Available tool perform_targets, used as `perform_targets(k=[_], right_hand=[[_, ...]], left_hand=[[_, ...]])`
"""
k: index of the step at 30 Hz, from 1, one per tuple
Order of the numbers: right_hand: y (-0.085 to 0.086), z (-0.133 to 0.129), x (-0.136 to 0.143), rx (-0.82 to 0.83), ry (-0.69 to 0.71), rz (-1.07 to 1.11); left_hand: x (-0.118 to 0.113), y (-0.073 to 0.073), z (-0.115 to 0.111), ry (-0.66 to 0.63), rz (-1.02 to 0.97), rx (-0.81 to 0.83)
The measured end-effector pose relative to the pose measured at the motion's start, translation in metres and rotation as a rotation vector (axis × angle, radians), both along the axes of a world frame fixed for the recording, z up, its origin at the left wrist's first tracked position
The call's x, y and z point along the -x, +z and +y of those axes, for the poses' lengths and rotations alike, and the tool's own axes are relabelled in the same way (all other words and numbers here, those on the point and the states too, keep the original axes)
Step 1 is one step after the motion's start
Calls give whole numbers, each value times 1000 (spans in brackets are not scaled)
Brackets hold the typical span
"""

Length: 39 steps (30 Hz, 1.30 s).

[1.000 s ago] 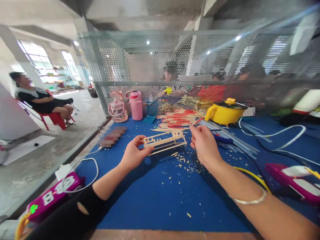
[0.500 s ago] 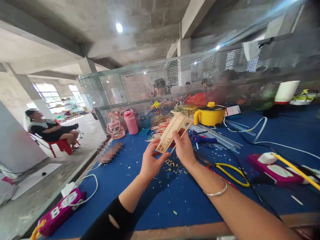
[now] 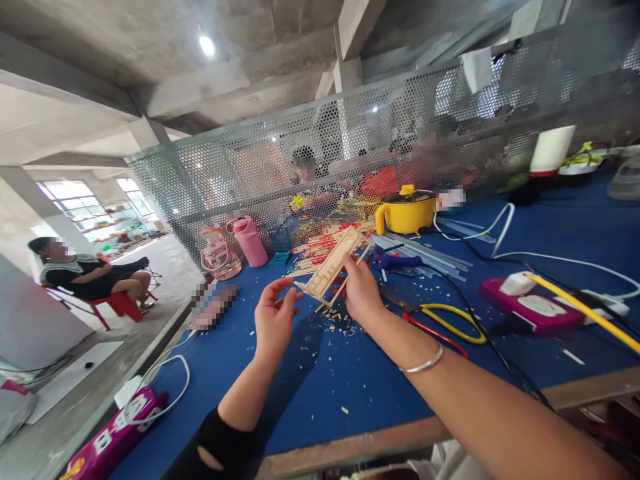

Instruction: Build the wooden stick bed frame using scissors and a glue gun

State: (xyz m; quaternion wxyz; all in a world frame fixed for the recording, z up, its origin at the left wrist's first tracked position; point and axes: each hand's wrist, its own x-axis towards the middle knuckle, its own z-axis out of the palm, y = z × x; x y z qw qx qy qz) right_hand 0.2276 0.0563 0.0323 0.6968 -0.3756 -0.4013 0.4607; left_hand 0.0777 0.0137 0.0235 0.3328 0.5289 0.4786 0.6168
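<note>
A small pale wooden frame (image 3: 336, 265), built of thin sticks, is tilted above the blue table. My right hand (image 3: 363, 290) grips its right side, thumb on top. My left hand (image 3: 275, 313) is just left of the frame's lower end, fingers curved and apart, with nothing visible in it; whether a fingertip touches the frame I cannot tell. Small wood offcuts (image 3: 337, 317) lie beneath. Behind the frame are red-printed sticks (image 3: 320, 248). To the right lie a blue glue gun (image 3: 400, 260), clear glue sticks (image 3: 435, 257) and scissors (image 3: 450, 320) with yellow and red handles.
A pink bottle (image 3: 250, 241), a clear jug (image 3: 217, 257) and a yellow pot (image 3: 409, 212) stand before a mesh screen (image 3: 250, 167). Purple power strips (image 3: 535, 307) lie at both sides, with cables. A seated person (image 3: 90, 273) is at the left; others are behind the mesh.
My left hand has let go of the frame and moved left, its fingers opening. The frame has turned in my right hand. The whole view has shifted slightly.
</note>
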Motion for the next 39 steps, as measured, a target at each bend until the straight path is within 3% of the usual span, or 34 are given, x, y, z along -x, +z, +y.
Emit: perform_targets(k=[2,4,5,8,9,11,16,22,39], right_hand=[[2,-2,-2,-18,-5,-33],[5,-9,-2,-60,0,-90],[7,-13,-2,-81,5,-123],[10,-23,-1,-123,15,-206],[10,-26,0,-137,12,-235],[8,-27,2,-172,-3,-303],[3,-26,4,-255,-28,-418],[0,-30,7,-367,-90,-532],[-4,-30,8,-391,-114,-600]], left_hand=[[3,5,1,151,108,-64],[6,12,3,155,159,-162],[7,16,5,64,153,-199],[7,24,10,-368,44,-163],[6,25,11,-467,3,-118],[3,23,9,-540,-44,-37],[-6,16,-1,-410,-93,-16],[-12,17,-7,-258,-65,-41],[-11,15,-9,-201,13,-76]])
